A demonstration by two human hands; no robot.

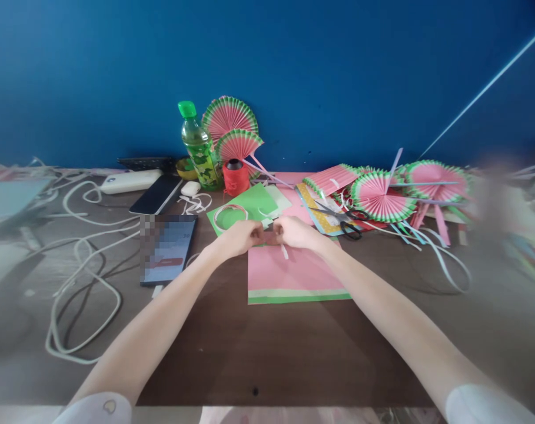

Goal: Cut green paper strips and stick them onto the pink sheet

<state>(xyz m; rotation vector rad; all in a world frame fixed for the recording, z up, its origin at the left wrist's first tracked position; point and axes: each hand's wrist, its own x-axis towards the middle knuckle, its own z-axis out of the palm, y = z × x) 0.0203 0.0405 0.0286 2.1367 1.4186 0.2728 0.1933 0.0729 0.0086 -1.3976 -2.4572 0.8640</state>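
Note:
My left hand [246, 237] and my right hand [293, 232] meet at the middle of the table, both with fingers pinched together. What they pinch is too small to make out. Below them lies a pink paper sheet [298, 272] with a white and green band along its near edge. A short white strip [285, 252] shows on the sheet, just under my right fingers. Behind my left hand, a roll of tape [218, 219] rests on a green paper sheet [259, 200].
Scissors [338, 217] and pleated watermelon-pattern paper fans [384, 197] lie at the right. At the back stand a green bottle [200, 150], a red spool [236, 178] and more fans [230, 118]. Phones [168, 250] and a white cable [84, 277] occupy the left.

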